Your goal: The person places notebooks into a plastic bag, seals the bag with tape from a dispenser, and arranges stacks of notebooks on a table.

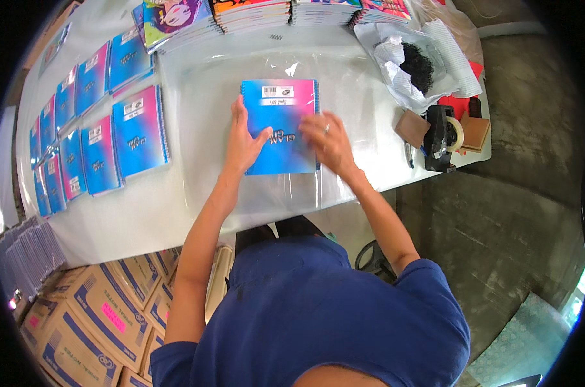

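While both hands press flat, left hand (243, 143) & right hand (329, 142) fingers spread on blue notebook (280, 109), clear film (344, 122) beneath.

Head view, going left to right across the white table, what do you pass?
Rows of blue-and-pink notebooks → left hand → spiral notebook under both hands → right hand → brown pads → black tape dispenser.

glossy paper notebook (279, 126), clear plastic sheet (344, 97)

A white table (144, 219) stands on a grey concrete floor (518, 213), with cardboard boxes (92, 316) stacked beside it
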`<action>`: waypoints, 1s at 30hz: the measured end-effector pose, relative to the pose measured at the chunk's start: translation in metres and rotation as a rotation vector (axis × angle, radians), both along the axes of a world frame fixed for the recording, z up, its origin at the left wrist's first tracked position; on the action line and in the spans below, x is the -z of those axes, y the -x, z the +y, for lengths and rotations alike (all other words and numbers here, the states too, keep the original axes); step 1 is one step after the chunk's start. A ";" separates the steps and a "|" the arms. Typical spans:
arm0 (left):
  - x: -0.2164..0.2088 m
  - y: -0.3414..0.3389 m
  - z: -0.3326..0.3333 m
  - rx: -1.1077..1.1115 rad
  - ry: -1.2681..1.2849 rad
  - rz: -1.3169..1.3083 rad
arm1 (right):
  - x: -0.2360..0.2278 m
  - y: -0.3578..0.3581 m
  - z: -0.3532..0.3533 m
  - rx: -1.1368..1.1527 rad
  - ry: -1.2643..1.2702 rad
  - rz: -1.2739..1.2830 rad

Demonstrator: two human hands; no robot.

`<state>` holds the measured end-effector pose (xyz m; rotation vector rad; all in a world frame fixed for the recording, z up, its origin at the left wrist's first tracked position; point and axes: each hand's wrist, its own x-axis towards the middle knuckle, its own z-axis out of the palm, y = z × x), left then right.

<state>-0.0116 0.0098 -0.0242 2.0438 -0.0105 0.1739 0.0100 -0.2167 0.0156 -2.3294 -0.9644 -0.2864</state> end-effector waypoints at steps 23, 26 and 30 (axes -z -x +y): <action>0.016 0.160 0.073 -0.522 -0.521 0.277 | -0.024 0.049 0.029 0.026 0.258 0.123; -0.012 0.162 0.071 -0.439 -0.172 0.263 | -0.024 0.043 0.042 0.019 0.096 0.329; -0.075 0.148 0.037 -0.085 -0.117 -0.038 | -0.031 0.022 0.051 0.029 -0.202 0.820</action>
